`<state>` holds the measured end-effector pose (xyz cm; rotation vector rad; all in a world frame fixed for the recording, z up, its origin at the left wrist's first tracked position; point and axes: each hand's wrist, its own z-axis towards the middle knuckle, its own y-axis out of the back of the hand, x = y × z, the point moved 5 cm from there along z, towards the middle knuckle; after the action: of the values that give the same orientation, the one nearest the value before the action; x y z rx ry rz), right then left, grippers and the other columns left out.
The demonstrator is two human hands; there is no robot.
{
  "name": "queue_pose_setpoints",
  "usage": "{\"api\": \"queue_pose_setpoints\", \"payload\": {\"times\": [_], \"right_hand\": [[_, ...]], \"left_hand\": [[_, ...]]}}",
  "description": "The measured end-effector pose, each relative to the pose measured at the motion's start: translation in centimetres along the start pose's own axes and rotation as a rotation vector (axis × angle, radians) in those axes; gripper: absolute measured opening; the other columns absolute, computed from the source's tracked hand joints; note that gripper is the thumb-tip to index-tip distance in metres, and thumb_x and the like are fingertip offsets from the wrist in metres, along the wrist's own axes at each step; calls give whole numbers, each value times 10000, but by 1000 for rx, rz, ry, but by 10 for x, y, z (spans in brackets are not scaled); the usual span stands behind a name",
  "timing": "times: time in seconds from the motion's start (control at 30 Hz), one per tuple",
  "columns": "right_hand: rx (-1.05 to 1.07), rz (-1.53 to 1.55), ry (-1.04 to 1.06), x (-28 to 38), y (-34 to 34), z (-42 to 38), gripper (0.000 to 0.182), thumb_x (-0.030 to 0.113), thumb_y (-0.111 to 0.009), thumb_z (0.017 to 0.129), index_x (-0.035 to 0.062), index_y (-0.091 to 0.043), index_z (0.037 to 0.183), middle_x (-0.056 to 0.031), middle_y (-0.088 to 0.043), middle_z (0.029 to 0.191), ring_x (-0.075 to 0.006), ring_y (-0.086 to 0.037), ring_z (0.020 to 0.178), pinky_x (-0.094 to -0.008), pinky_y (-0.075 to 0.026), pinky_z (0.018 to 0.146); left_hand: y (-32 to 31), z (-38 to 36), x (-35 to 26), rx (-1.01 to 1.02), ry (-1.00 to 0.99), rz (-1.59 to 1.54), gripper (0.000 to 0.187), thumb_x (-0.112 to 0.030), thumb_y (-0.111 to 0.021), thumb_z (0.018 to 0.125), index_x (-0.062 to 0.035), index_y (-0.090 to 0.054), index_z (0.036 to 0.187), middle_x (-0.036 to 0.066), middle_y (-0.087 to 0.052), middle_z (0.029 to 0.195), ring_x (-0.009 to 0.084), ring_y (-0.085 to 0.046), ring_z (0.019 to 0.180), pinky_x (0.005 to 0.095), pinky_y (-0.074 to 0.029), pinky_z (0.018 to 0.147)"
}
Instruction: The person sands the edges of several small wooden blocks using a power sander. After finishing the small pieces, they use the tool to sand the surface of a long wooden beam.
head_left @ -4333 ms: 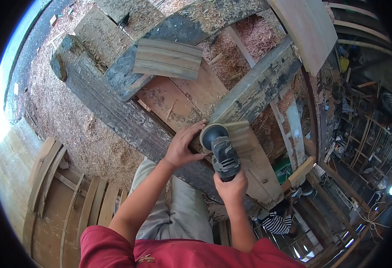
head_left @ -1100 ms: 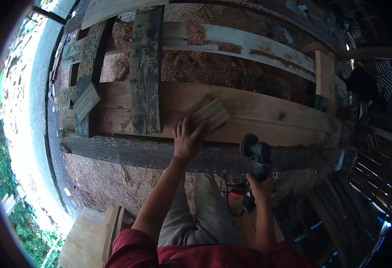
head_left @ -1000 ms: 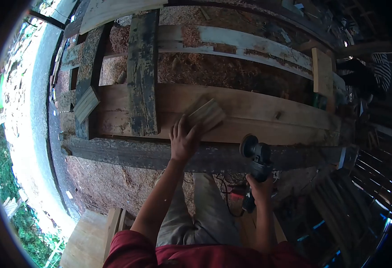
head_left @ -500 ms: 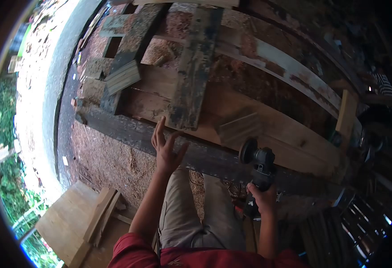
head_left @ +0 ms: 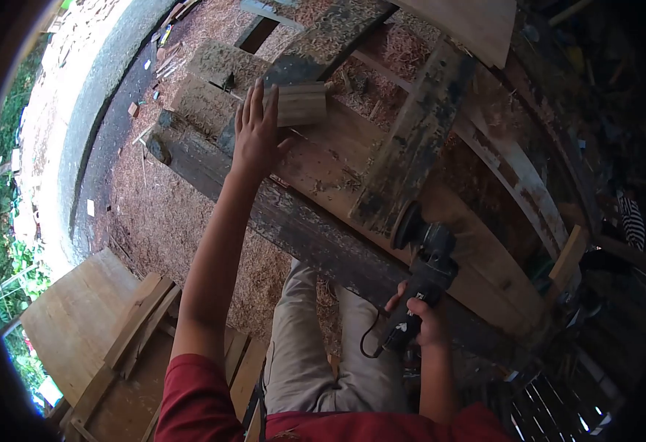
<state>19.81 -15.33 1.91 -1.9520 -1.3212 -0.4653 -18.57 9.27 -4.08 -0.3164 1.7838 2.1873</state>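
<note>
Wood shavings litter the bench's weathered planks (head_left: 418, 132).

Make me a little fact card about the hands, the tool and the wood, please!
Left hand: open, fingers spread, at the left end of the small wood block; touching or just above, I can't tell
Right hand: wrapped around the black power tool
Tool end: round disc
Small wood block: pale, with stripes
Long beam: dark and worn, in front of the legs
Ground: wood shavings
Shirt: red

Shavings-covered floor (head_left: 157, 214); bright daylight (head_left: 36, 166), foliage (head_left: 0, 221) left; light between slats (head_left: 551, 405) lower right.
</note>
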Motion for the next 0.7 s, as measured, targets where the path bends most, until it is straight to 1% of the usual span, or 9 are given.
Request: {"api": "queue_pose_setpoints", "payload": {"times": [0.1,0.2,0.3,0.4,0.43,0.47,0.53,0.57,0.7], "right_hand": [[-21,-54,-41,-7,-16,7,468,150,-780,804,-60,-638,1198,-159,-713,1030,-322,-768,833,-482,-654,801],[-41,-77,-28,-30,-10,13,443,142,-795,807,-25,-655,1193,-147,-733,1036,-297,-763,806,-430,-627,755],[-133,15,16,-33,-19,9,454,127,-761,819,-25,-629,1226,-161,-720,1062,-305,-751,801,-440,-628,752],[-279,280,-3,-58,-2,3,508,113,-727,838,-9,-580,1309,-167,-703,1068,-321,-746,850,-464,-630,782],[-293,281,17,-50,-3,1,590,102,-700,853,19,-506,1404,-172,-690,1081,-339,-739,904,-488,-631,824],[-308,317,3,-52,3,-2,596,101,-699,856,24,-496,1412,-174,-689,1088,-342,-738,907,-494,-631,830],[-330,381,-25,-55,22,-9,610,99,-696,861,35,-476,1426,-177,-689,1104,-347,-735,913,-506,-631,843],[-316,266,-27,-51,28,-14,631,189,-715,870,50,-490,1442,-147,-657,1138,-321,-709,953,-498,-608,888],[-335,202,-18,-44,50,-30,649,191,-702,899,83,-473,1497,-152,-652,1147,-316,-709,947,-494,-617,862]], "left_hand": [[-2,34,31,42,6,85,1067,-323,-976,752,-105,-456,1659,180,-376,1757,411,-347,1639,586,-237,1362],[8,53,43,323,-92,-3,1021,-354,-991,713,-69,-514,1570,169,-548,1585,408,-538,1489,596,-344,1309],[16,39,23,108,-107,-33,922,-381,-994,690,-54,-577,1443,163,-630,1376,419,-646,1304,606,-446,1225],[8,8,-16,159,-173,-138,878,-356,-1012,644,-74,-604,1369,151,-610,1329,408,-654,1213,590,-579,1036],[3,-5,-35,172,-172,-199,891,-352,-1014,639,-68,-605,1378,162,-608,1327,411,-653,1204,586,-585,1028],[-2,-18,-56,183,-170,-259,904,-348,-1015,633,-63,-606,1388,173,-606,1326,414,-653,1195,582,-591,1021],[-15,-41,-94,232,-175,-361,954,-362,-1005,650,-55,-576,1444,194,-590,1361,428,-647,1236,607,-561,1088],[-23,-49,-112,260,-189,-387,964,-362,-1003,655,-52,-568,1457,201,-585,1374,436,-638,1264,618,-537,1118],[-57,-71,-159,300,-208,-403,972,-362,-991,686,-38,-551,1490,230,-549,1435,480,-561,1398,655,-434,1222]]}}
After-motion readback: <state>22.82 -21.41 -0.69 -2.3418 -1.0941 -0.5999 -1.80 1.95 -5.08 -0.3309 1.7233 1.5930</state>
